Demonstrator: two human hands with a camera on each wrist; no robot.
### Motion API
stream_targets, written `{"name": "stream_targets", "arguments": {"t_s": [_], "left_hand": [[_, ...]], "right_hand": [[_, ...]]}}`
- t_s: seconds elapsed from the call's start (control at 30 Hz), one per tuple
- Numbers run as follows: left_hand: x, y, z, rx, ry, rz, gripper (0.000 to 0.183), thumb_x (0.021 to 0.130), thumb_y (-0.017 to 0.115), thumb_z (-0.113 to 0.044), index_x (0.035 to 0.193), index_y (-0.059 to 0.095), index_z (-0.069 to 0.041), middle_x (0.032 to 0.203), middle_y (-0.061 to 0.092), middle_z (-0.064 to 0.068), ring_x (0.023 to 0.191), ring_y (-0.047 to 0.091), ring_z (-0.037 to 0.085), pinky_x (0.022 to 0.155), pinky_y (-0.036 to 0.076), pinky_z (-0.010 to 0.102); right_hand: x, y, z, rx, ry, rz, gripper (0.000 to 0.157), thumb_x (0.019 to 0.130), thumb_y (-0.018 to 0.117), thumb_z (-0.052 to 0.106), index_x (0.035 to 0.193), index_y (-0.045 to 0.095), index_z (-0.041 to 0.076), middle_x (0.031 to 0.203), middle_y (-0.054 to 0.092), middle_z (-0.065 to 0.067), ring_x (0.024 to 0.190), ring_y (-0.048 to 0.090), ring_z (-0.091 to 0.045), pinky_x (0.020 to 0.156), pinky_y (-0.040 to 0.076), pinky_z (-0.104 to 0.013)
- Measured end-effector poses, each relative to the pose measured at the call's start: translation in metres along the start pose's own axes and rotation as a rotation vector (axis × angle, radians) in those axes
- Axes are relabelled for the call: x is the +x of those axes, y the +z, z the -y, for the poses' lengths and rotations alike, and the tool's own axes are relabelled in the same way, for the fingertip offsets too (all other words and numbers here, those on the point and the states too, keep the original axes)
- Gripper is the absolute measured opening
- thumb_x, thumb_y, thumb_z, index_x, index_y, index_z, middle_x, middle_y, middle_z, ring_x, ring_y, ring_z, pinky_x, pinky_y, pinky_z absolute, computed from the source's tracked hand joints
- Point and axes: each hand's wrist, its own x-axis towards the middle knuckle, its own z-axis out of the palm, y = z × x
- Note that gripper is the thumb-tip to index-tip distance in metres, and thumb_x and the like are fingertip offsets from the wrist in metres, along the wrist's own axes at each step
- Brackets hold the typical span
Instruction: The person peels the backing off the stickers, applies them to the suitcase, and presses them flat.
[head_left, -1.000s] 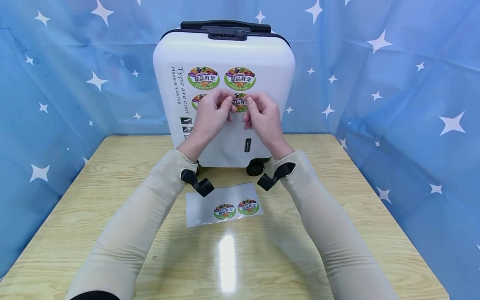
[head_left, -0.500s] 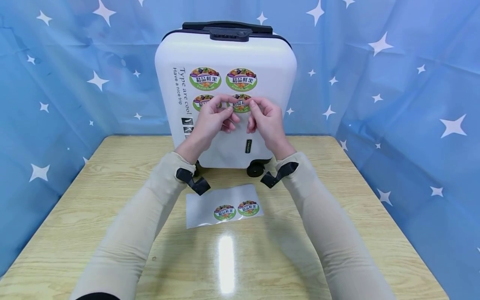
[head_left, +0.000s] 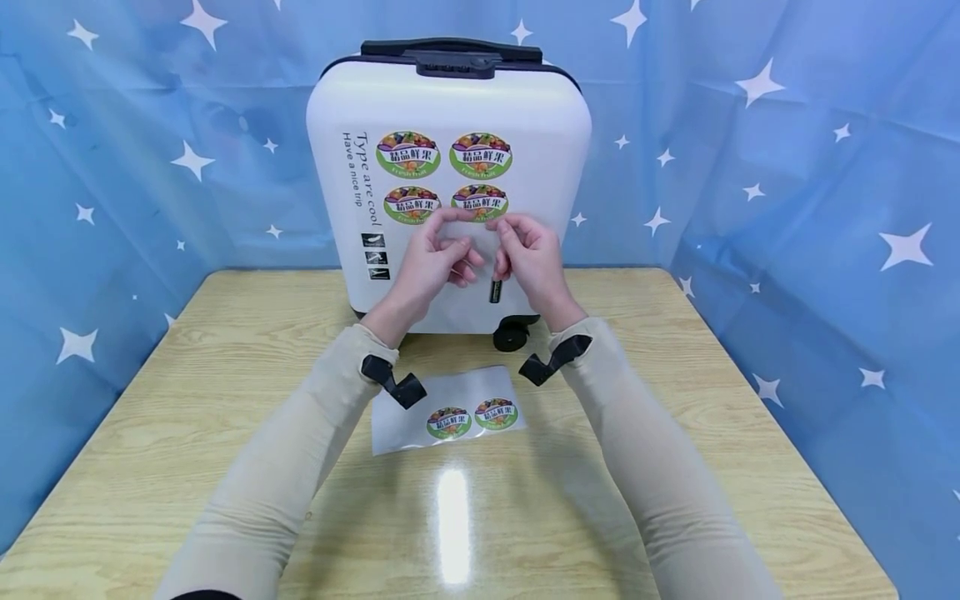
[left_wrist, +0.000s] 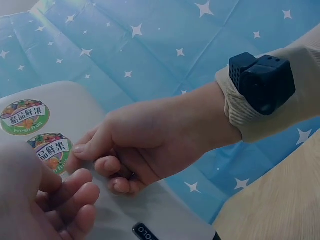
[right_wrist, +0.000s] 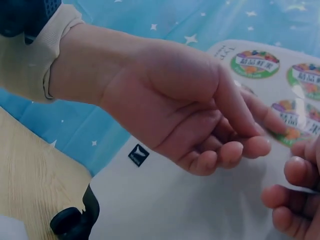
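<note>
A white suitcase (head_left: 450,104) stands upright at the table's far side, with oval fruit stickers on its front in two rows. My left hand (head_left: 427,262) reaches the lower edge of the lower right sticker (head_left: 480,198), index finger stretched along it and the other fingers loosely bent. At that sticker's lower right edge is my right hand (head_left: 536,258), its index fingertip against the suitcase and thumb close by. In the left wrist view, the right hand (left_wrist: 145,135) partly covers the sticker's edge. The lower left sticker (head_left: 411,202) lies just above the left hand.
On the wooden table (head_left: 315,467) in front of the suitcase lies a glossy backing sheet (head_left: 397,421) with two oval stickers (head_left: 448,423) still on its right part. Blue star-patterned curtains (head_left: 810,208) enclose the back and sides. A black suitcase wheel (head_left: 511,337) touches the table.
Both hands have slid down from the lower right sticker's sides to its lower edge, uncovering most of it. My left index finger has straightened and its thumb has moved away.
</note>
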Motion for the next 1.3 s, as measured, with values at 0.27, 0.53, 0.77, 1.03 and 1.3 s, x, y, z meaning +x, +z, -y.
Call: {"name": "stream_targets", "arguments": {"t_s": [0.27,0.53,0.77,1.03,1.3], "left_hand": [[-0.002,0.002,-0.004,0.0,-0.014,-0.021,0.023,0.096,0.046,-0.004,0.118,0.049,-0.012,0.071,0.063,0.007,0.055,0.058,0.018,0.052,0.047,0.027],[0.009,0.008,-0.024,0.004,0.068,0.015,0.026,0.096,0.049,-0.006,0.121,0.051,-0.013,0.071,0.063,0.01,0.057,0.058,0.02,0.053,0.047,0.028],[0.007,0.01,-0.021,0.008,0.057,0.032,0.034,0.096,0.048,-0.003,0.127,0.047,-0.017,0.07,0.063,0.011,0.056,0.058,0.022,0.052,0.048,0.029],[0.002,0.007,-0.007,-0.008,0.062,0.041,0.038,0.096,0.046,-0.002,0.129,0.045,-0.02,0.069,0.063,0.01,0.055,0.057,0.021,0.052,0.048,0.028],[-0.005,0.005,0.006,-0.036,0.024,0.041,0.038,0.096,0.047,-0.004,0.131,0.045,-0.021,0.07,0.064,0.008,0.056,0.059,0.019,0.052,0.048,0.027]], "right_hand": [[0.0,-0.001,0.007,-0.01,0.002,0.003,0.027,0.097,0.05,0.019,0.105,0.061,-0.004,0.053,0.049,-0.006,0.045,0.05,-0.018,0.049,0.047,-0.027],[0.01,0.003,0.028,0.03,-0.066,0.007,0.02,0.097,0.05,0.014,0.111,0.06,0.004,0.056,0.048,-0.01,0.049,0.047,-0.024,0.049,0.045,-0.031],[0.012,0.005,0.029,0.038,-0.052,0.006,0.02,0.096,0.043,0.003,0.109,0.059,0.004,0.055,0.046,-0.01,0.05,0.044,-0.024,0.049,0.042,-0.032],[0.009,0.005,0.021,0.031,-0.033,0.01,0.031,0.093,0.041,-0.002,0.116,0.06,0.007,0.053,0.044,-0.009,0.049,0.041,-0.022,0.049,0.041,-0.032],[-0.002,0.003,0.005,0.013,-0.002,0.028,0.032,0.093,0.042,0.0,0.119,0.059,0.008,0.054,0.045,-0.009,0.048,0.043,-0.022,0.048,0.044,-0.031]]}}
